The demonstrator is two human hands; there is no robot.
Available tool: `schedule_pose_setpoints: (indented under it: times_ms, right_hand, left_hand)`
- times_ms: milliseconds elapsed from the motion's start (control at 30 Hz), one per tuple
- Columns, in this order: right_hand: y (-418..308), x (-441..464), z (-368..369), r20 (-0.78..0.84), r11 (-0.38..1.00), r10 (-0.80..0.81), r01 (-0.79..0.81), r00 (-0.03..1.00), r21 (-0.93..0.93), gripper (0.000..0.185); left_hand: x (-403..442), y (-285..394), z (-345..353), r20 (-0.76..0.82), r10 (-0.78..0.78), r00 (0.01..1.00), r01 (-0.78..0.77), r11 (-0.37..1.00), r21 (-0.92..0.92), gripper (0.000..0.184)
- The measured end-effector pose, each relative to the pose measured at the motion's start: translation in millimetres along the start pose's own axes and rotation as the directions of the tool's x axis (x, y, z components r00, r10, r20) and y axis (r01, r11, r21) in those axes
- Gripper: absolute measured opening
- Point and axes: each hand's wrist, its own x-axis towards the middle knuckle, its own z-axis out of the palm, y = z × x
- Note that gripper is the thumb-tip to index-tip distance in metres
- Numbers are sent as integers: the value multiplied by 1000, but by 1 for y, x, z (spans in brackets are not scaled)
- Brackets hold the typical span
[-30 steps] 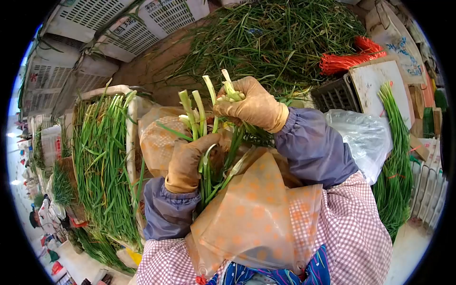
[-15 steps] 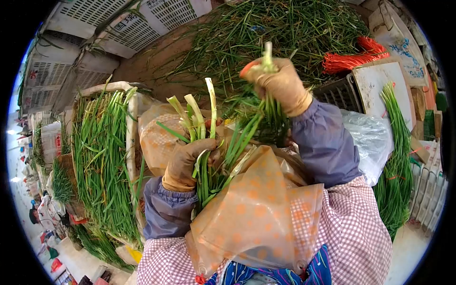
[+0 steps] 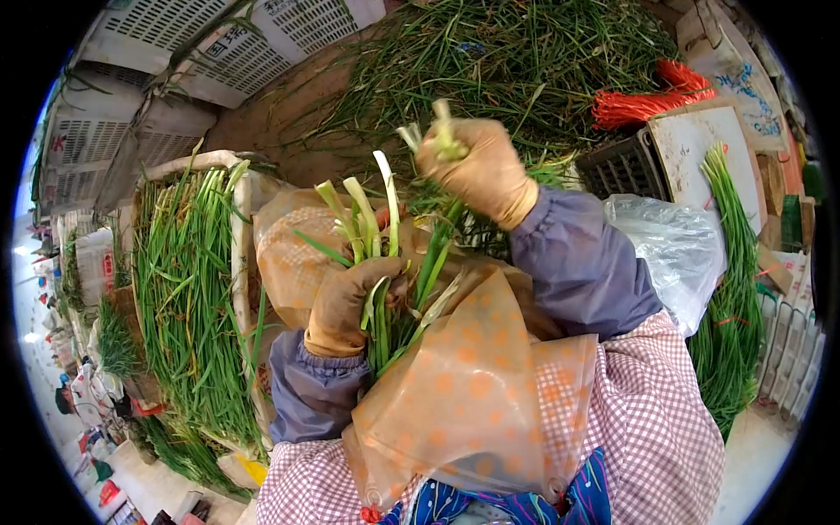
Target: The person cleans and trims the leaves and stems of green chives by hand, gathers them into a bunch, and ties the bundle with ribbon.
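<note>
My left hand [image 3: 346, 304], in a brown glove, is closed round several green onion-like stalks [image 3: 360, 214]. Their pale thick ends point up and away, and their leaves hang down over the plastic apron [image 3: 464, 376]. I cannot tell their exact kind. Also gloved, my right hand [image 3: 481, 166] is raised higher and to the right, in a fist round pale-ended stalks [image 3: 444, 129] of the same sort. White tips stick out past its fingers, and green leaves trail below it, partly hidden behind the wrist. The right fingers are slightly blurred.
A heap of loose greens [image 3: 516, 61] lies ahead. Left stands a crate of long greens, with a pale rim [image 3: 241, 262]. Red twine [image 3: 652, 101], a white box [image 3: 700, 157], a clear plastic bag [image 3: 669, 249] and a tied green bundle [image 3: 733, 324] are at right. White slatted crates [image 3: 236, 61] stand far left.
My right hand has moved left and a little down with its stalks, turning so their pale ends point up-left. My left hand has barely moved and keeps its grip.
</note>
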Motion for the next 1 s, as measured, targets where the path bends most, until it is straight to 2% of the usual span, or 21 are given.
schedule_pose_setpoints:
  times_ms: [33, 67, 100, 200, 233, 267, 333, 400, 467, 533, 567, 600, 633, 700, 767, 800, 833, 867, 900, 967, 1000]
  right_hand:
    - [-7, 7, -17, 46, 911, -189, 193, 981, -364, 14]
    - [-13, 13, -35, 90, 660, -371, 331, 924, -674, 14]
    - [-24, 21, -48, 77, 375, -496, 293, 865, -880, 15]
    - [-58, 33, -72, -233, 521, -410, 17, 882, -853, 13]
    - [-60, 28, -61, -229, 519, -415, 23, 881, -855, 13]
    - [-59, 19, -45, -222, 626, -262, -10, 939, -779, 16]
    - [-51, 8, -29, -138, 765, -4, -86, 990, -638, 25]
    - [-50, -3, -3, -7, 853, 210, -187, 978, -487, 25]
    - [-29, -1, 11, 98, 843, 300, -216, 949, -492, 24]
    - [-24, 1, 13, 166, 833, 361, -238, 918, -499, 21]
    - [-29, 3, 14, 150, 808, 195, -72, 969, -585, 17]
    - [-36, 10, 4, 61, 833, 135, -80, 989, -547, 17]
    - [-47, 20, -11, -29, 857, 80, -83, 996, -509, 17]
    - [-84, 37, -44, -176, 878, -178, 75, 968, -473, 16]
    - [-123, 56, -87, -259, 741, -459, 206, 850, -639, 21]
    - [-135, 59, -96, -213, 630, -597, 287, 773, -722, 20]
    - [-146, 63, -107, -115, 543, -625, 325, 772, -774, 21]
    - [-156, 63, -109, -149, 430, -673, 220, 725, -876, 22]
    - [-166, 64, -111, -129, 230, -766, 82, 630, -970, 24]
    - [-184, 67, -127, -54, 121, -839, 88, 541, -989, 25]
    - [-196, 66, -131, -46, -31, -830, -128, 556, -991, 27]
  left_hand:
    - [-1, -1, -2, 107, 16, 994, -4, 994, -114, 16]
    - [-2, -1, -1, 156, 32, 987, -5, 985, -172, 16]
    - [-3, -1, -1, 204, 48, 978, 0, 973, -229, 16]
    - [-6, 2, 14, 152, 145, 978, -100, 957, -274, 19]
    - [-6, 4, 18, 89, 117, 989, -93, 967, -238, 23]
    - [-4, 6, 22, 26, 89, 996, -82, 975, -205, 26]
    - [6, 0, 14, 118, 113, 987, -88, 976, -201, 29]
    - [10, -3, 6, 199, 139, 970, -100, 976, -194, 32]
    - [12, -2, 4, 166, 138, 976, -147, 988, 43, 34]
    - [10, 1, 8, 147, 119, 982, -128, 991, 49, 33]
    - [6, 3, 10, 123, 104, 987, -111, 993, 49, 31]
    - [2, 10, 14, 118, 36, 992, -33, 999, -27, 31]
    - [2, 10, 9, 106, 44, 993, -41, 999, -34, 31]
    - [7, 9, -3, 111, 157, 981, -143, 982, -125, 34]
    - [0, 13, 8, 93, 170, 981, -148, 968, -204, 32]
    - [3, 13, 8, 15, 210, 978, -204, 965, -164, 30]
    - [7, 14, 6, -58, 248, 967, -254, 960, -119, 29]
    - [11, 15, -3, 24, 145, 989, -135, 963, -234, 26]
    - [12, 15, -7, 27, 143, 989, -132, 963, -235, 26]
    - [12, 18, -3, 60, 264, 963, -226, 906, -358, 35]
    - [3, 27, 3, 45, 363, 931, -339, 903, -265, 38]
